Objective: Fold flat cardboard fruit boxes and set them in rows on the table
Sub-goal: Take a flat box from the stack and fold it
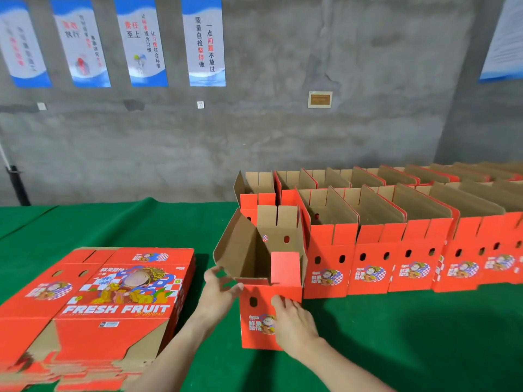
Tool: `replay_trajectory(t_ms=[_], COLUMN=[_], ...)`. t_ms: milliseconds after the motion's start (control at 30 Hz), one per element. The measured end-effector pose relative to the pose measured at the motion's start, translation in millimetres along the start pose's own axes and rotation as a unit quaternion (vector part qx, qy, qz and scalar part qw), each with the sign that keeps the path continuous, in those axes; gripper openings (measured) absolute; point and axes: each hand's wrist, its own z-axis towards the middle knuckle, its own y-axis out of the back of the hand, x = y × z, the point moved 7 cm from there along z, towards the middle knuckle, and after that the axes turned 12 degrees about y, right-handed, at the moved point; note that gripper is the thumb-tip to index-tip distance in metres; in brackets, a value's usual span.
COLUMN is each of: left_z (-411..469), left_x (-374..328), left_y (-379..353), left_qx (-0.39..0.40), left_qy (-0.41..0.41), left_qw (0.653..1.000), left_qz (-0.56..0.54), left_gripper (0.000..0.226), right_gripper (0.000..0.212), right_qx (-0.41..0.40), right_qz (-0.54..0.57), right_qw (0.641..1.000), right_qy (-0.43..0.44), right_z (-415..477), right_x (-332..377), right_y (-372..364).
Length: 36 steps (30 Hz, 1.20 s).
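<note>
Left grip (219, 287), right grip (294, 321) on box (254, 335) | green table (396, 335) | concrete wall (283, 137)

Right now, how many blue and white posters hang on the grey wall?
5. Four hang in a row at upper left: far-left poster, second poster, third poster, fourth poster. The fifth poster is at upper right, cut by the frame edge. Others may hang out of view.

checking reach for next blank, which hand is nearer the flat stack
Left. The left hand is just right of the flat stack; right hand is farther right, on the open box.
</note>
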Motion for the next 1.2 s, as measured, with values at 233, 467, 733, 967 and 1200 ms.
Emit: replay_trajectory(t_ms=[233,467,733,967,1200], left_z=[27.4,59.2,92.5,118.7,144.5], left_x=[-20.6,-53.5,-50.8,-51.9,-42.1], left_y=[-42.3,-78.2,-94.6,-107.5,-114.4], left_qx=[0.083,0.076,0.097,0.091,0.07], left_qy=[-0.062,-0.081,0.05,0.134,0.167], left_qw=[0.988,0.959,0.992,0.984,0.973], left_qz=[0.115,0.261,0.057,-0.072,-0.144], left_gripper=[0.077,0.04,0.043,0.037,0.027], right_gripper=[0.093,0.104,0.109,0.106,0.114], right_qx=[0.158,0.202,0.234,0.218,0.236], right_qz=[0.05,-0.045,-0.106,-0.125,-0.137], right_qw=[0.986,0.977,0.964,0.965,0.96], right_qy=[-0.018,-0.053,-0.068,-0.073,-0.065], right_z=[6.9,38.1,69.0,87.2,105.9], right_x=[-29.3,-51.8,-70.4,-89.1,-100.6], right_y=[-19.6,-15.4,-21.6,-27.4,-32.9])
